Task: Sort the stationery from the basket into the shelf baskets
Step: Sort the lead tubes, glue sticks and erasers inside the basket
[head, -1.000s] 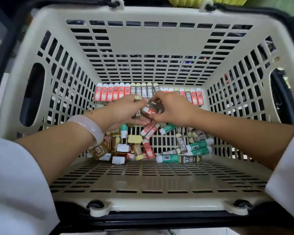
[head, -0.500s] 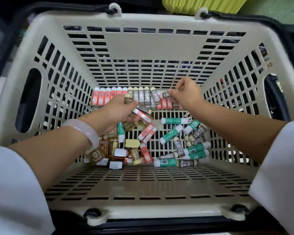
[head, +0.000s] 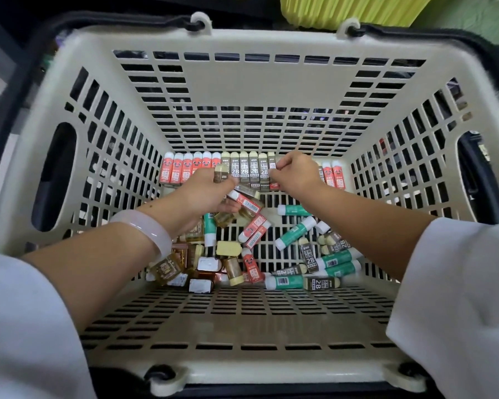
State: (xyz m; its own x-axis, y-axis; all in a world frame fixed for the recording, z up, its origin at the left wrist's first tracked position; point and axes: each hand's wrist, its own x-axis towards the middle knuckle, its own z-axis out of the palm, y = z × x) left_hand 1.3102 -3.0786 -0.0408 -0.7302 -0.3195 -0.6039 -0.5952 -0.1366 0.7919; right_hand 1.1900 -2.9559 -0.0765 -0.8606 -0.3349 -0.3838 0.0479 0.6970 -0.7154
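My left hand (head: 205,191) grips several erasers; my right hand (head: 296,174) pinches a grey 2B eraser (head: 272,165) at the far wall of the cream slotted plastic basket (head: 242,90).

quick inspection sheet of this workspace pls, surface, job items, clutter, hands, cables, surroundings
surface: slotted floor of a beige plastic basket, near half bare.
job's things: a standing row at the far wall, red erasers on the left, grey 2B erasers in the middle, more red ones at the right end.
clutter: loose heap of green-sleeved erasers, red and grey ones, and brown-wrapped ones.
hands: left hand holds several erasers; right hand pinches a piece at the row.
cables: nothing seen.
surroundings: yellow-green container beyond the far rim; black basket handle along the edge.
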